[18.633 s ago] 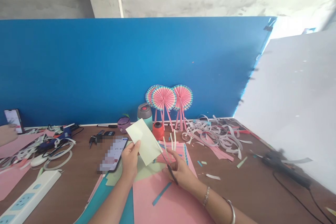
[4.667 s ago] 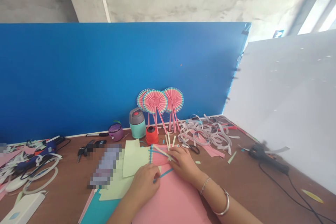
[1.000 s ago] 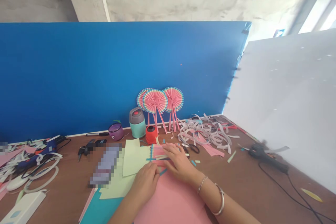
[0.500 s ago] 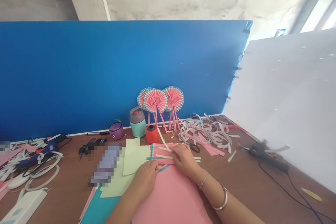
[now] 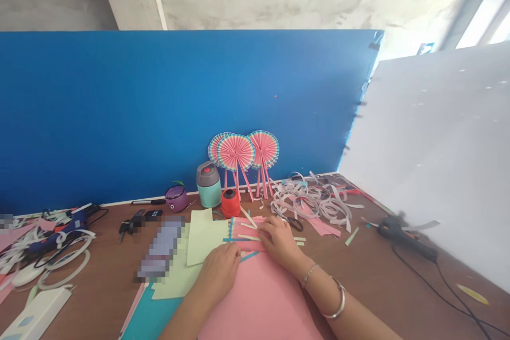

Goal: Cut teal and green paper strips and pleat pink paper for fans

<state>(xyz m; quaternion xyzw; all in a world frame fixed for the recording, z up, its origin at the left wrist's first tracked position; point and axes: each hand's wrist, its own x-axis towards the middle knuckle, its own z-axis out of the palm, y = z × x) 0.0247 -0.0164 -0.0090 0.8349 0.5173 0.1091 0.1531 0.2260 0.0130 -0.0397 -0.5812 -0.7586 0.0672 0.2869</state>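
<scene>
My left hand (image 5: 220, 270) lies flat, fingers down, on the upper left corner of a large pink paper sheet (image 5: 258, 303). My right hand (image 5: 280, 240) rests on a smaller pink piece with a teal edge (image 5: 244, 231), fingers curled over several thin pale green strips (image 5: 250, 237) lying across it. One strip (image 5: 248, 217) sticks up from under its fingertips. A pale green sheet (image 5: 203, 235) lies just left of both hands. Black-handled scissors (image 5: 294, 222) lie just beyond my right hand.
Three pink paper fans (image 5: 244, 152) lean on the blue partition (image 5: 159, 111). A teal flask (image 5: 208, 184), orange tape roll (image 5: 230, 203), purple pot (image 5: 176, 198), phone (image 5: 161, 248), curled paper strips (image 5: 314, 203), glue gun (image 5: 404, 236) and power strip (image 5: 35, 313) lie on the brown table (image 5: 99, 287).
In the last second my right hand slid slightly right over the pink piece and the pale strips now lie flatter beneath it. My left hand has stayed put.
</scene>
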